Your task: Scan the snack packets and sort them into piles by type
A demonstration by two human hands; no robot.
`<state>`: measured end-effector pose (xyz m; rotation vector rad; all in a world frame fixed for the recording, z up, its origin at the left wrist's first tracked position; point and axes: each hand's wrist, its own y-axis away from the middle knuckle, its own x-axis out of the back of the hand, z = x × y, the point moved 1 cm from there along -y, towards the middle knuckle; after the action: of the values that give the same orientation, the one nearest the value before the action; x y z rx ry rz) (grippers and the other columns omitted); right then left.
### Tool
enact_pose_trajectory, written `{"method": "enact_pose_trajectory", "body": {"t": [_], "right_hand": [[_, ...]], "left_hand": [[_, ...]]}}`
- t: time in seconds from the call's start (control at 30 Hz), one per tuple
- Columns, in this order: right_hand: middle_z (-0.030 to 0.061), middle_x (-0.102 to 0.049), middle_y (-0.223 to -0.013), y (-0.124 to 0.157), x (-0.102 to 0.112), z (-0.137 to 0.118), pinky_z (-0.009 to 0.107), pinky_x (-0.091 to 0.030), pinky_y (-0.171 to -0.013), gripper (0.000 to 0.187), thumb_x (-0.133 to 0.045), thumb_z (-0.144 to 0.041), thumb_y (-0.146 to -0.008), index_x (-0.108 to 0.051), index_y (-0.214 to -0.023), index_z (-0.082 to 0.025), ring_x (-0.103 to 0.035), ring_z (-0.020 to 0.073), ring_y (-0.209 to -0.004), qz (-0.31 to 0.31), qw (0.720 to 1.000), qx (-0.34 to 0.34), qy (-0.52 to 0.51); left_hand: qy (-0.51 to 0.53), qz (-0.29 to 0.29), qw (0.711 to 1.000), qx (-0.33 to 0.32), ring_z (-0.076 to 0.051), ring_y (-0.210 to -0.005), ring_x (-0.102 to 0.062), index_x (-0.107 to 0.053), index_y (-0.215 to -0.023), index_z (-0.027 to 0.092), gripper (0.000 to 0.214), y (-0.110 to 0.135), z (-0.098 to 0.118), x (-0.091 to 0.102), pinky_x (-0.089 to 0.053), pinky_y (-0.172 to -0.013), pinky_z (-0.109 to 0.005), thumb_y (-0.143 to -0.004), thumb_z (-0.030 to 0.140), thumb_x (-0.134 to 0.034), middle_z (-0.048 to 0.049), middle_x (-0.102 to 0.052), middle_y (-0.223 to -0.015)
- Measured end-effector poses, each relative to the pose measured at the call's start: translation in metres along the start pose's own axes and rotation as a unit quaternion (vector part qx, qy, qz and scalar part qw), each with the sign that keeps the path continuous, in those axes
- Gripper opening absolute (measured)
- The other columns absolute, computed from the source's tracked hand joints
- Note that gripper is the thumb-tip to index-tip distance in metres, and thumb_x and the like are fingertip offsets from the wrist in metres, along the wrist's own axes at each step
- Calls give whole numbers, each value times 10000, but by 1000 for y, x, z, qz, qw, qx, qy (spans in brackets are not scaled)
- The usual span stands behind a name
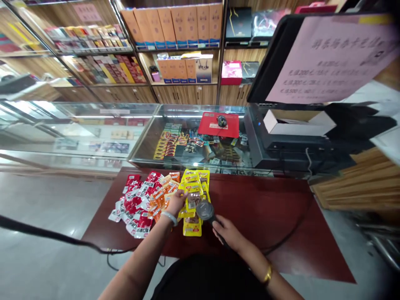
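My right hand (228,231) is wrapped around the handle of a dark barcode scanner (205,210), whose round head hangs over the yellow packets. With thumb and fingers my left hand (176,201) pinches the edge of a yellow snack packet (193,201), its clear window showing brown contents. More yellow packets (192,228) lie beneath and around it in an overlapping pile. Just left of my left hand are orange packets (161,197). Farther left, red and white packets (136,208) lie in a loose heap.
Everything rests on a dark red table (256,216). Behind it stands a glass display counter (184,125) with a red mouse pad (204,125) and black mouse (221,121). A monitor back (271,58) and open white box (296,127) are at right. A black cable (62,237) crosses the left.
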<state>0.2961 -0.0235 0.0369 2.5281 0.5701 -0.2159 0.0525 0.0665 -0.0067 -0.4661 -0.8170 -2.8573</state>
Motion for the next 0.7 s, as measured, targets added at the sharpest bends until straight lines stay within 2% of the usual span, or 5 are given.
{"method": "enact_pose_trajectory", "body": {"t": [0.13, 0.27, 0.4, 0.53, 0.7], "right_hand": [[-89, -468, -494, -4, -11, -3, 204, -260, -357, 649, -593, -780, -699, -555, -958, -186, -347, 69, -357, 6, 1000, -10, 19], [-83, -487, -509, -2, -16, -4, 204, -276, -366, 657, -610, -774, -685, -567, -957, -177, -367, 69, -368, 15, 999, -9, 35], [-82, -482, -502, 4, -17, -3, 204, -265, -358, 606, -601, -753, -717, -572, -927, -186, -365, 72, -360, 37, 998, 0, 45], [-76, -484, -504, 8, -16, -3, 202, -260, -356, 591, -605, -742, -727, -583, -931, -188, -370, 76, -361, 47, 998, 8, 49], [-75, -482, -517, 9, -13, -3, 201, -276, -364, 582, -609, -721, -746, -579, -970, -185, -370, 77, -378, 48, 998, 7, 42]], "left_hand": [[-138, 22, 990, 0, -97, -479, -473, -531, -692, 189, 269, -14, -20, 32, -338, -494, -208, -794, 418, -629, 32, -528, -553], [-225, 33, 973, -27, -133, -565, -538, -560, -644, 182, 298, -20, -24, 40, -357, -547, -227, -826, 416, -595, -12, -580, -591], [-235, 24, 971, -22, -158, -587, -564, -568, -610, 188, 313, -22, -21, 39, -363, -552, -232, -757, 449, -659, -19, -589, -576], [-212, 44, 976, -16, -148, -540, -534, -546, -576, 196, 352, -22, -16, 38, -345, -520, -225, -767, 481, -624, 6, -526, -505], [-159, 41, 986, 1, -129, -534, -523, -573, -603, 190, 265, -15, -10, 42, -355, -510, -207, -711, 405, -681, 23, -525, -496]]}}
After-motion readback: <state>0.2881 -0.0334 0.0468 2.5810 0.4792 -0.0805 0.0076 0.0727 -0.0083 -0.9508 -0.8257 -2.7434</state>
